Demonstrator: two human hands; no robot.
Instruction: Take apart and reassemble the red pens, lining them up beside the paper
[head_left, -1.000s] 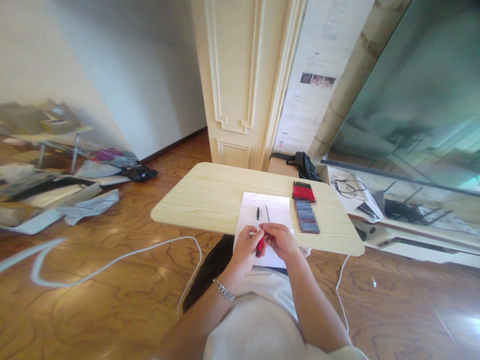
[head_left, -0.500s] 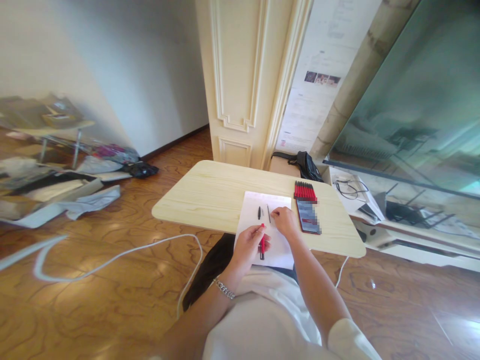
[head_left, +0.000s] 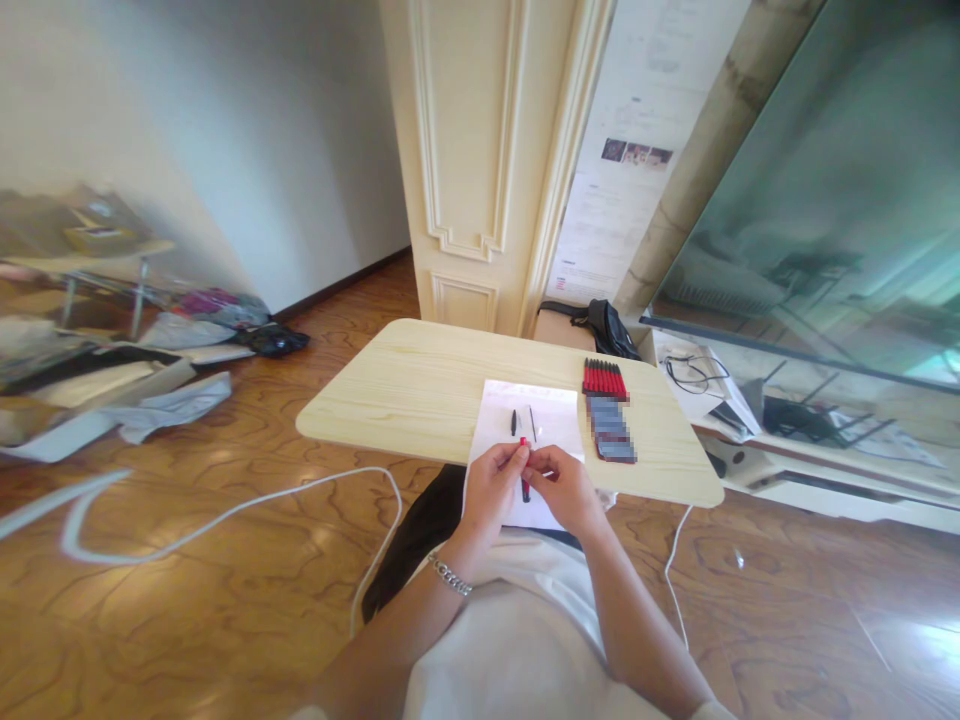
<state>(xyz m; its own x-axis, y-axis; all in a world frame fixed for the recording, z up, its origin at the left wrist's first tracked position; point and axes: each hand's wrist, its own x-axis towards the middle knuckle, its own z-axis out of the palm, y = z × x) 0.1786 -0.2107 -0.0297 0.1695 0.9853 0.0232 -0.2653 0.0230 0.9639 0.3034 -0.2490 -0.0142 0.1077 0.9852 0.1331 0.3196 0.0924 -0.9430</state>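
Note:
My left hand (head_left: 491, 485) is closed around a red pen (head_left: 524, 484) held upright over a white sheet of paper (head_left: 556, 412). My right hand (head_left: 564, 482) pinches at the pen's top end, fingers together. Both hands hover at the near edge of a small light wooden table (head_left: 420, 385). On the paper beyond my hands lie a short black pen part (head_left: 514, 422) and a thin dark refill (head_left: 532, 424). A row of several red pens (head_left: 604, 380) lies at the far right of the table, with a dark flat object (head_left: 610, 431) just in front of it.
A white cable (head_left: 225, 515) loops over the wooden floor at the left. Clothes and boxes (head_left: 112, 375) are piled at the far left. A cream panelled column (head_left: 480, 160) stands behind the table. A black bag (head_left: 611, 330) and a low white shelf (head_left: 817, 470) sit to the right.
My right hand reached out to the paper near the refill half a second ago and has come back to the red pen. My left hand kept hold of the pen.

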